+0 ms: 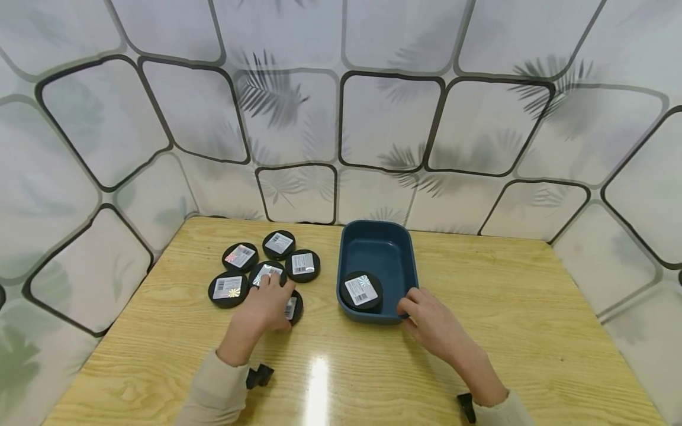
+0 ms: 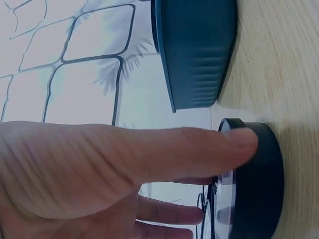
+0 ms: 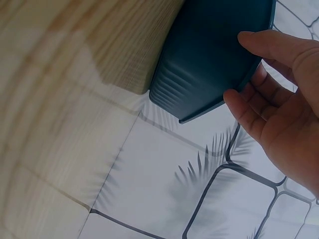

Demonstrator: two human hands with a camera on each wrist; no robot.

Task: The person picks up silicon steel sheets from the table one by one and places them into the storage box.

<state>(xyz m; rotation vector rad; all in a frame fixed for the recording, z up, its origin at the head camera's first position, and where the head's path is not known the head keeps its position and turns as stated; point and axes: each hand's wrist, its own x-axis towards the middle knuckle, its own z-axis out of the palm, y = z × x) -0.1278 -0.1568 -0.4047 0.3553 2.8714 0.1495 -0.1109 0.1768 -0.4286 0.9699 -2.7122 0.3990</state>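
My left hand (image 1: 266, 305) spans a flat black round case (image 1: 296, 307) with a white label, index finger at its far rim and thumb at its near side. In the left wrist view the thumb overlaps the dark side wall of that case (image 2: 261, 194). The hand hides much of it, and the other fingers reach over a neighbouring case (image 1: 261, 273). With my right hand (image 1: 434, 322) I grip the near right corner of a dark blue plastic bin (image 1: 412, 266). One labelled black case (image 1: 361, 291) lies in the bin's near left part.
Several more black round cases (image 1: 228, 290) lie grouped on the left of the wooden table (image 1: 533, 331), labels up. A patterned curtain (image 1: 391, 124) rises behind the table's far edge and along both sides.
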